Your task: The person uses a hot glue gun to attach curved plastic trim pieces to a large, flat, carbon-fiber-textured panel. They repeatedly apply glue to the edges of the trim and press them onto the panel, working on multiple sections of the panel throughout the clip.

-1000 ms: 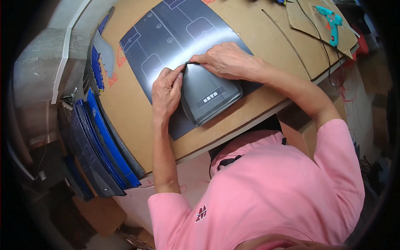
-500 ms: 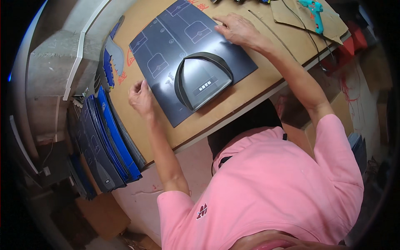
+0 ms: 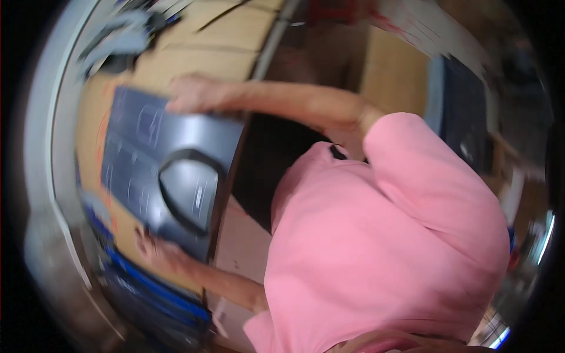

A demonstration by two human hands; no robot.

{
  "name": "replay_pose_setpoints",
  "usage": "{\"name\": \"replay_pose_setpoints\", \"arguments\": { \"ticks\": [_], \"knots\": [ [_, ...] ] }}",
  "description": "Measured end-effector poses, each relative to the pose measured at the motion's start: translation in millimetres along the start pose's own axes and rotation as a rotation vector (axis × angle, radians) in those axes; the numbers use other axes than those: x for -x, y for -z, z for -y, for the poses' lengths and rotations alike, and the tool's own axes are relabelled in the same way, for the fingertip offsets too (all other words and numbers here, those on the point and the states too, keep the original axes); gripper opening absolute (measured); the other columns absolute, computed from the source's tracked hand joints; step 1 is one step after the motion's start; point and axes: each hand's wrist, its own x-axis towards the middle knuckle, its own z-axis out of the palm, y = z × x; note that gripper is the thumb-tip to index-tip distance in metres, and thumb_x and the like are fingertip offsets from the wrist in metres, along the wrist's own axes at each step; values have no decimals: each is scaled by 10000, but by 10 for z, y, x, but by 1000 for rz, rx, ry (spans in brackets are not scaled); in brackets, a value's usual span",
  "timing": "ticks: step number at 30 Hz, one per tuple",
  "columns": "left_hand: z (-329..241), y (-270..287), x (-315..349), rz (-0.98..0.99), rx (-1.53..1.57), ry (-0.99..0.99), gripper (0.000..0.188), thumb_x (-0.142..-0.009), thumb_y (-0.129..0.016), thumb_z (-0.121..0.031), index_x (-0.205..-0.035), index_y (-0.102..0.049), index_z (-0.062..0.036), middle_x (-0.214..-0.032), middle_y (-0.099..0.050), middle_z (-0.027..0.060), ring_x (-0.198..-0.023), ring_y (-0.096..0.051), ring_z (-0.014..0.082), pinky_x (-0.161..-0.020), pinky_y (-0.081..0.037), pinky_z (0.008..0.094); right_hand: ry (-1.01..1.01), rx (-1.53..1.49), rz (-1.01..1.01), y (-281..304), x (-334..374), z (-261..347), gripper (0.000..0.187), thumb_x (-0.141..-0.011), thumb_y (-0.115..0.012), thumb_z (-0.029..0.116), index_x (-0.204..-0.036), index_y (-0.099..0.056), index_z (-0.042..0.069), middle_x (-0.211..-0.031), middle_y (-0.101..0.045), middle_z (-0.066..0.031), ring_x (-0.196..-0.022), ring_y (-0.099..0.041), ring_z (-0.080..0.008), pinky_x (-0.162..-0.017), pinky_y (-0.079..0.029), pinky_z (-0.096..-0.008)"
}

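A dark blue printed sheet (image 3: 132,159) with pale outlines of pockets lies on the tan table. On its near part rests an arch-shaped piece (image 3: 191,191) with a raised dark rim and a grey panel inside. My left hand (image 3: 156,250) is beside the sheet's lower left edge, its fingers smeared by motion. My right hand (image 3: 197,94) reaches over the opposite edge of the sheet, also blurred. I cannot make out whether either hand's fingers grip the sheet.
Blue and dark curved sheets (image 3: 147,282) are stacked at the table's left end. Grey and dark pieces (image 3: 120,41) lie toward the far end of the table (image 3: 194,59). On the right, a dark flat stack (image 3: 465,112) stands beyond a tan board (image 3: 394,82).
My view has swung round and blurred, so the table and sheet appear farther left and turned. The arch-shaped piece is still on the sheet, and both hands stay by its opposite edges.
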Motion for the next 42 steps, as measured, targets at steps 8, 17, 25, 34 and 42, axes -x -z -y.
{"name": "replay_pose_setpoints", "arguments": {
  "ticks": [8,17,25,34,42],
  "knots": [
    [-1487,368,-318,-273,1243,346,217,-984,-422,-110,-986,-571,48,-1247,-524,206,-1075,-598,302,-992,-450,382,61,-452,-279,914,1704,-590,477,-846,-647,311,-1165,-578,-37,-1069,-641,-170,-1025,-603,-238,-908,-457,-334],
    [-2700,-334,-768,333,1791,-118,239,-977,-477,-283,-942,-493,-48,-1090,-586,188,-985,-605,326,-878,-483,456,73,-976,-1025,2252,3209,-1756,284,-860,-667,167,-1122,-614,71,-1014,-656,-8,-967,-603,-131,-910,-458,-303],
    [-2064,-512,-925,407,1731,-66,255,-976,-475,-285,-912,-527,-44,-920,-612,172,-887,-592,296,-834,-486,419,399,-950,-1698,2653,4380,-2391,399,-817,-693,169,-1171,-544,59,-1128,-617,-74,-1109,-548,-224,-1026,-359,-438],
    [-1569,-307,-793,150,1336,219,333,-985,-483,-310,-819,-514,-23,-761,-552,89,-726,-532,205,-733,-465,332,68,-802,-2254,2503,4483,-3266,500,-730,-733,-53,-1158,-494,44,-1145,-577,-107,-1026,-582,-270,-798,-538,-439],
    [-1165,-303,-607,127,1326,312,161,-975,-500,-143,-971,-549,9,-861,-605,85,-762,-583,180,-725,-478,283,-71,-1110,-2536,2505,4521,-3645,428,-903,-607,146,-1261,-424,1,-1264,-517,-131,-1052,-575,-284,-795,-567,-395]
  ]
}}
